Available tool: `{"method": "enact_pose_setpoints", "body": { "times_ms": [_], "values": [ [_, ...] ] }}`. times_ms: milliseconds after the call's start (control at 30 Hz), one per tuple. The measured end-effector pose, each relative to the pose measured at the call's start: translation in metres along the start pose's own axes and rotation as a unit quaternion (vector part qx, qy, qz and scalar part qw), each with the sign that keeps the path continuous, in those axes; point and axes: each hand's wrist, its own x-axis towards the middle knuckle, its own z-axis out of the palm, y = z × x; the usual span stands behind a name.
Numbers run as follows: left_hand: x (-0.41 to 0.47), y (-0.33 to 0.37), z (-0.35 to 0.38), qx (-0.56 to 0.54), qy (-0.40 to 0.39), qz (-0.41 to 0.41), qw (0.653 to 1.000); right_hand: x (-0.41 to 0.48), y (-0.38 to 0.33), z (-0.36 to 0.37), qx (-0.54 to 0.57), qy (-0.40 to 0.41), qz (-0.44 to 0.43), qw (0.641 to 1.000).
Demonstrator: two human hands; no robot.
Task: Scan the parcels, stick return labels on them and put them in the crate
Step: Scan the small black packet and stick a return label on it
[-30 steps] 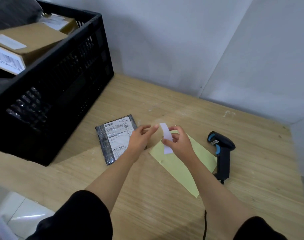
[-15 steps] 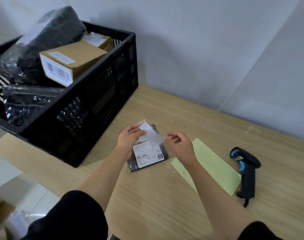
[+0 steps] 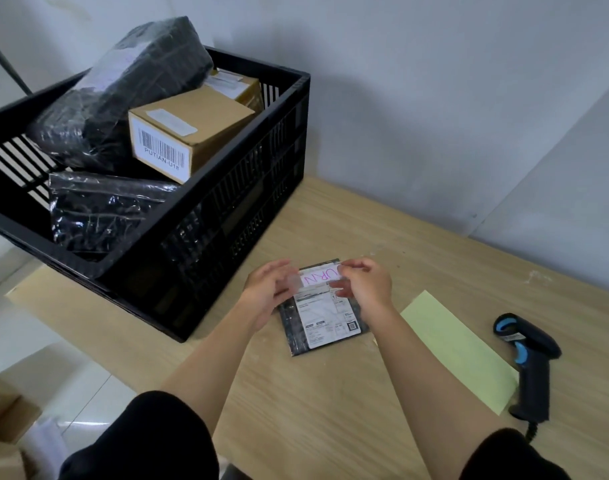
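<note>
Pinching return label (image 3: 319, 276) ends, left hand (image 3: 265, 289), right hand (image 3: 368, 285), over flat parcel (image 3: 325, 325)

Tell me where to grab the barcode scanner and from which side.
Grip the barcode scanner by its long black handle, from above, with the right hand once it lets go of the return label. The scanner lies flat on the table, handle toward the person, head away, so a hand can likely wrap it.

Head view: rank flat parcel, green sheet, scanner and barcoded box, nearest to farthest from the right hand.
1. flat parcel, under the right hand
2. green sheet, just right
3. scanner, farther right
4. barcoded box, in the crate, left
</note>
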Motion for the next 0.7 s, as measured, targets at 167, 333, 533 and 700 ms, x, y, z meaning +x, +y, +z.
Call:
{"method": "enact_pose_setpoints", "body": {
  "times_ms": [167,333,533,700],
  "values": [
    [-0.001,-0.007,0.001,0.040,-0.051,-0.092,0.994,-0.003,0.013,0.000,-0.038,0.008,-0.045,0.998],
    [-0.003,-0.022,0.006,0.164,-0.046,-0.064,0.983,-0.004,0.027,-0.008,0.023,0.027,-0.033,0.999],
    [-0.008,-0.039,0.014,0.075,0.002,-0.097,0.992,-0.004,0.035,-0.017,0.093,-0.001,0.057,0.994],
    [-0.010,-0.040,0.025,-0.010,0.049,-0.128,0.991,-0.014,0.040,-0.019,-0.053,-0.092,0.081,0.991]
  ]
}}
